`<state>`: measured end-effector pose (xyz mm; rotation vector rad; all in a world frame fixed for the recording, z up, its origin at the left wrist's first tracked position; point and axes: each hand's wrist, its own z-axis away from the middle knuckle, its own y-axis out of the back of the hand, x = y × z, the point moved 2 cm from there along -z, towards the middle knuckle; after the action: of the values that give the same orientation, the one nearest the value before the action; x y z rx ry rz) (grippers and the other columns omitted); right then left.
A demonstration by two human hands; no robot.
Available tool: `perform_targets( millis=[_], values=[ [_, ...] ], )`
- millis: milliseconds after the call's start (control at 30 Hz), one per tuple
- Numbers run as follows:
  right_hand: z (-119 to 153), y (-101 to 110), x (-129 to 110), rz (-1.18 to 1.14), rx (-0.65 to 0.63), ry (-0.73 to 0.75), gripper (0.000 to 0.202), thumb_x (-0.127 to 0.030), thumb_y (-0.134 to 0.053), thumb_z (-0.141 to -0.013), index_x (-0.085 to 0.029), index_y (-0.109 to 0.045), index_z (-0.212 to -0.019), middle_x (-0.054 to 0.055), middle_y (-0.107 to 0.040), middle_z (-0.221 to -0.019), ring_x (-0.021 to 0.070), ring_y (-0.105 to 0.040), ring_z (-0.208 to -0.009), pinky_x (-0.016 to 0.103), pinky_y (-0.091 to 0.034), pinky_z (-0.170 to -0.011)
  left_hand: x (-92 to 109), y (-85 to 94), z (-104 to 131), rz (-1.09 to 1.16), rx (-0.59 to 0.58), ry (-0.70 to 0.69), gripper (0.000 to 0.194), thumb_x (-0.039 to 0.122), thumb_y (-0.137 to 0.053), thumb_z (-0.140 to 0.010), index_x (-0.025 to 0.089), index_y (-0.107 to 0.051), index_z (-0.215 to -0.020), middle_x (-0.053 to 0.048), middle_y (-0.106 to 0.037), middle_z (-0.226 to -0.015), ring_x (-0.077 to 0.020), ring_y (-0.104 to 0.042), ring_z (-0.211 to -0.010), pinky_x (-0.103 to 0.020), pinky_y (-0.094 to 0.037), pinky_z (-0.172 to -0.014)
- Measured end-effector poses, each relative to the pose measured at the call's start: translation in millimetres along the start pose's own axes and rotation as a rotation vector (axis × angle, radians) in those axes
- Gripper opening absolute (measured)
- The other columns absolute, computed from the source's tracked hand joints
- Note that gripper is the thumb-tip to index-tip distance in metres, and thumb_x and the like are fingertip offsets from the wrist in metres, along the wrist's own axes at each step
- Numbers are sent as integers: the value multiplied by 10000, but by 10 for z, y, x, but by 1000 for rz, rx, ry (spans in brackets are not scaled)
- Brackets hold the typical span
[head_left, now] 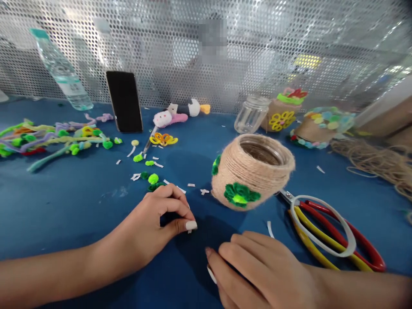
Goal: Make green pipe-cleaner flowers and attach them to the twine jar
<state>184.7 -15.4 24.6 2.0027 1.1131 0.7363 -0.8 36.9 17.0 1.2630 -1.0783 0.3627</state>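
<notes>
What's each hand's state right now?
Left hand: closed, thumb and finger pinched at a small white scrap; firm grip can't be confirmed.
Right hand: fingers curled; whether it holds anything can't be told.

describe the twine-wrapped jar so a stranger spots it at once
On the blue table, find the right hand; just beyond it sits the twine-wrapped jar, open-mouthed, with a green flower on its front. The bare glass jar behind it has no twine, and the brown container farther back carries a yellow flower instead.
</notes>
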Motion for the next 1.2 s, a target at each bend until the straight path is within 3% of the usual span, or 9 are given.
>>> perform_targets(
  millis=[400, 633, 967, 1200],
  values=[
    [-15, -7, 43, -99, -113, -49, 301, -71, -395, -883, -104, -689, -833, 49, -636, -626, 148, -616, -588, 263, -545, -569, 26, 14, 9, -76, 9, -63, 124, 163, -627, -783, 232, -700, -710, 23, -584, -825, -97, -587, -751, -201, -464, -722],
    [-36, -9, 68, -176, -254, -64, 349, -141, -412, -892, -75, -613, -1171, 86, -658, -757, 197, -645, -626, 303, -550, -507, 11, 32, 75, -94, 23, -141, 136, 131, -614, -757, 233, -702, -741, 20, -578, -870, -86, -596, -783, -194, -466, -745],
    [-63, -60, 105, -218, -346, -99, 382, -140, -387, -893, -42, -611, -1187, 105, -605, -763, 156, -524, -528, 268, -473, -435, 36, 92, 116, -127, -45, -132, 248, 104, -544, -743, 251, -710, -855, 2, -596, -947, -105, -615, -862, -197, -490, -786],
    [-61, -81, 128, -226, -412, -79, 391, -150, -400, -892, -21, -589, -1210, 122, -603, -766, 193, -568, -570, 310, -525, -472, 13, 147, 148, -200, -100, -172, 383, 80, -490, -817, 347, -697, -997, 26, -621, -1031, -97, -629, -885, -172, -502, -792]
  ],
)
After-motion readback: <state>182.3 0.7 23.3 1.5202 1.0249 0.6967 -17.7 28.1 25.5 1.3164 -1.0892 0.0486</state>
